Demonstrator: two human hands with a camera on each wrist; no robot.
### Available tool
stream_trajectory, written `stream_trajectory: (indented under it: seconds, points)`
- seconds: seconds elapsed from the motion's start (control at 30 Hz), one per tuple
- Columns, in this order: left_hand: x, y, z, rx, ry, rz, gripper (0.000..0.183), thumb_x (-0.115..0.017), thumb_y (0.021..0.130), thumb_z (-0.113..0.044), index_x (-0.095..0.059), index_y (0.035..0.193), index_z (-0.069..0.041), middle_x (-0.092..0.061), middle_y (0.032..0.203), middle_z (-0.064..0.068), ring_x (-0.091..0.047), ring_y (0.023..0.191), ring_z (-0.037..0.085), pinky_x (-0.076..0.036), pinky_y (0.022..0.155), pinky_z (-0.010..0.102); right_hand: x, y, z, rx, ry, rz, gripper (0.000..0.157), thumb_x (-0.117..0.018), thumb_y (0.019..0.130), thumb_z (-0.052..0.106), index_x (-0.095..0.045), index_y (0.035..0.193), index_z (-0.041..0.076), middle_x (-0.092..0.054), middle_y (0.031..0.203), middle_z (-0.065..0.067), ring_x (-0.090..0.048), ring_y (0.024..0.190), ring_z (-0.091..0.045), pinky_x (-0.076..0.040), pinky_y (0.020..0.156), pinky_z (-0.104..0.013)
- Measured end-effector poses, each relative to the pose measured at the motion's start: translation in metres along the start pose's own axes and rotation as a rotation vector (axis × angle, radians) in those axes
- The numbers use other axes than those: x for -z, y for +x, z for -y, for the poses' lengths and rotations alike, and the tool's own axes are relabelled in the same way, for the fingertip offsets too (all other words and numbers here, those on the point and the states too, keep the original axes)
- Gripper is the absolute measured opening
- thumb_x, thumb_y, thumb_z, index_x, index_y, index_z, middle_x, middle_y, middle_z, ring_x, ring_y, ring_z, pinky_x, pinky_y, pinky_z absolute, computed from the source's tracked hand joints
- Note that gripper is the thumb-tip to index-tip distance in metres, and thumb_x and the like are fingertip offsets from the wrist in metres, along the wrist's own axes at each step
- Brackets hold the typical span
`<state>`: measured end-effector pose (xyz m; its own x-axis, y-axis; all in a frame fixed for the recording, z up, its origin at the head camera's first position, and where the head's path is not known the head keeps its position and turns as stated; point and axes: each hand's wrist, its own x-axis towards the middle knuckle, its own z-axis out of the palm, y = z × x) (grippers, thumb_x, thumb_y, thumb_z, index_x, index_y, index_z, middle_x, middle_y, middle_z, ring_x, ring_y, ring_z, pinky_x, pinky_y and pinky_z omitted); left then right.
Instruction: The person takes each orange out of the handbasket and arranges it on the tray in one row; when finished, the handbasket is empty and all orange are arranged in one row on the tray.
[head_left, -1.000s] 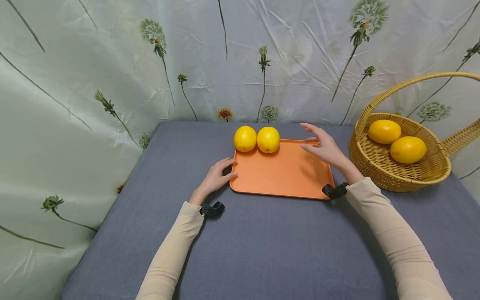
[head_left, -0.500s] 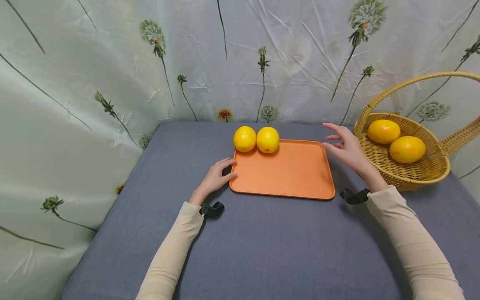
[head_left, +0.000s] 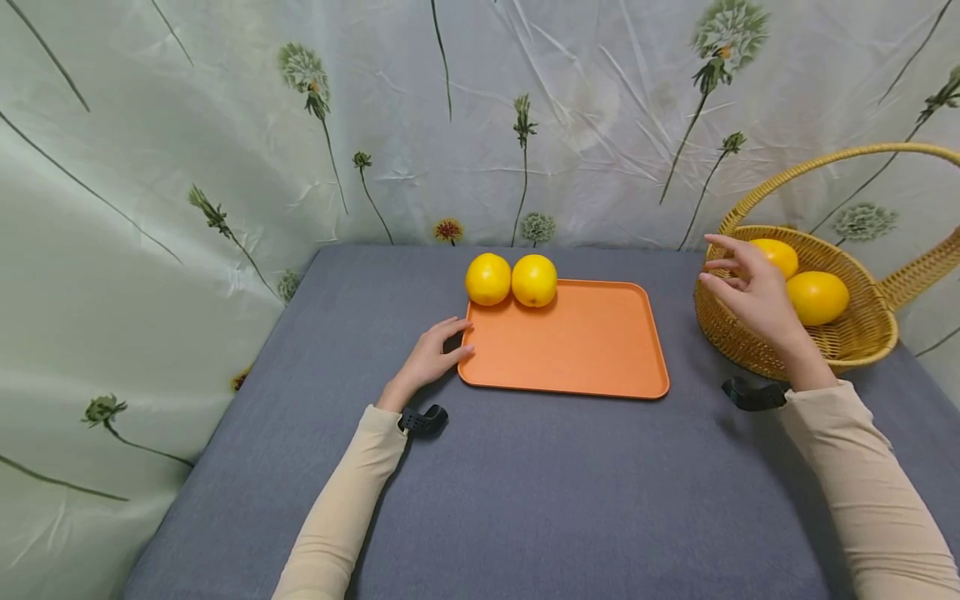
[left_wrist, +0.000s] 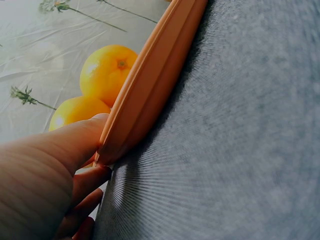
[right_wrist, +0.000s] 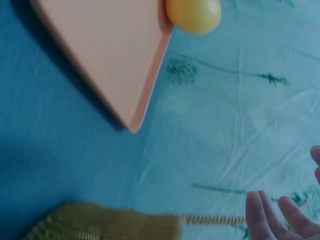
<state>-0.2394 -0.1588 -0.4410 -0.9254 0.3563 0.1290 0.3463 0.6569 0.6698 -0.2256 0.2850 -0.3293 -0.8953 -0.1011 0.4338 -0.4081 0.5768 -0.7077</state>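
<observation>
My left hand point(head_left: 426, 363) holds the left edge of an orange tray point(head_left: 585, 350), with thumb and fingertips at the rim; in the left wrist view the thumb point(left_wrist: 75, 137) lies over the tray's rim point(left_wrist: 150, 80). Two yellow-orange oranges point(head_left: 488, 279) sit side by side at the tray's back left corner. Over the left side of a wicker basket point(head_left: 738, 342) hovers my right hand point(head_left: 761, 292), fingers loosely bent and holding nothing. Inside the basket lie two more oranges point(head_left: 817, 297), one partly hidden by that hand.
A tall arched handle point(head_left: 847, 154) rises over the basket. Grey cloth covers the table point(head_left: 570, 492). Behind and to the left hangs a pale curtain point(head_left: 435, 167) printed with dandelions. A gap of table separates tray and basket.
My right hand has moved right, from above the tray's right part to over the basket's left rim. The left hand, tray and oranges keep their places.
</observation>
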Motion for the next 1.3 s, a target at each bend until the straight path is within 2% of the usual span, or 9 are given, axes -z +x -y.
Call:
stream_trajectory:
  seconds: [0.27,0.57,0.67,0.77,0.9,0.97,1.03,1.13,1.3]
  points:
    - [0.001,-0.001,-0.002,0.002,-0.011,-0.001,0.048,-0.063,0.09,-0.025,-0.053,0.133,-0.007,-0.049,0.141,0.015,-0.035,0.139,0.032,-0.028,0.115,0.05,0.026,-0.007,-0.016,-0.035,-0.029,-0.115,0.054,-0.06,0.087,0.0,-0.048,0.138,0.014,-0.038,0.116,0.031,-0.05,0.088,0.022,-0.038,0.071,0.005]
    - [0.001,-0.001,-0.001,0.005,-0.01,-0.001,0.048,-0.062,0.09,-0.025,-0.053,0.133,-0.008,-0.049,0.141,0.015,-0.036,0.139,0.032,-0.029,0.114,0.05,0.048,-0.013,-0.026,-0.086,-0.109,-0.159,0.051,-0.058,0.09,0.01,-0.048,0.138,0.022,-0.041,0.119,0.032,-0.046,0.088,0.025,-0.032,0.07,0.005]
    - [0.001,-0.001,0.0,0.006,-0.01,0.0,0.048,-0.062,0.09,-0.025,-0.052,0.133,-0.007,-0.049,0.141,0.015,-0.035,0.139,0.032,-0.029,0.114,0.05,0.055,-0.014,-0.034,-0.132,-0.154,-0.163,0.052,-0.057,0.091,0.014,-0.044,0.141,0.022,-0.048,0.131,0.015,-0.041,0.088,0.025,-0.03,0.07,0.004]
    - [0.001,-0.001,0.0,0.012,-0.015,0.003,0.048,-0.062,0.09,-0.026,-0.052,0.133,-0.007,-0.048,0.142,0.015,-0.035,0.139,0.032,-0.028,0.115,0.05,0.061,-0.016,-0.044,-0.188,-0.198,-0.154,0.053,-0.054,0.092,0.018,-0.04,0.143,0.022,-0.041,0.145,-0.007,-0.035,0.087,0.025,-0.028,0.071,0.002]
    - [0.001,-0.001,-0.001,0.009,-0.013,0.006,0.048,-0.062,0.09,-0.025,-0.052,0.133,-0.007,-0.048,0.142,0.015,-0.035,0.139,0.032,-0.028,0.115,0.05,0.068,-0.019,-0.057,-0.25,-0.263,-0.163,0.054,-0.052,0.092,0.02,-0.038,0.144,0.017,-0.039,0.144,-0.018,-0.029,0.087,0.023,-0.027,0.073,-0.004]
    - [0.001,-0.001,-0.001,0.007,-0.011,0.007,0.048,-0.062,0.09,-0.025,-0.052,0.134,-0.006,-0.048,0.142,0.015,-0.035,0.139,0.032,-0.028,0.115,0.05,0.071,-0.02,-0.062,-0.299,-0.304,-0.163,0.056,-0.05,0.092,0.023,-0.035,0.146,0.015,-0.038,0.145,-0.021,-0.043,0.097,0.009,-0.03,0.078,-0.012]
    - [0.002,-0.001,-0.001,0.008,-0.01,0.007,0.048,-0.062,0.09,-0.025,-0.052,0.134,-0.007,-0.048,0.142,0.015,-0.035,0.139,0.033,-0.028,0.115,0.051,0.074,-0.021,-0.067,-0.348,-0.329,-0.164,0.058,-0.048,0.092,0.023,-0.033,0.147,0.014,-0.037,0.146,-0.023,-0.051,0.108,-0.016,-0.034,0.087,-0.025]
    - [0.002,-0.001,-0.002,0.009,-0.005,0.007,0.048,-0.062,0.09,-0.024,-0.052,0.134,-0.006,-0.048,0.142,0.015,-0.035,0.139,0.033,-0.028,0.114,0.051,0.078,-0.023,-0.073,-0.39,-0.344,-0.142,0.06,-0.045,0.093,0.022,-0.027,0.148,0.008,-0.03,0.148,-0.029,-0.038,0.119,-0.051,-0.034,0.095,-0.05]
    - [0.002,-0.001,-0.003,0.014,-0.001,0.011,0.049,-0.062,0.09,-0.024,-0.052,0.134,-0.006,-0.048,0.142,0.016,-0.035,0.139,0.033,-0.029,0.114,0.05,0.081,-0.026,-0.08,-0.402,-0.363,-0.126,0.061,-0.046,0.092,0.019,-0.025,0.146,0.0,-0.029,0.146,-0.033,-0.034,0.114,-0.05,-0.029,0.095,-0.056]
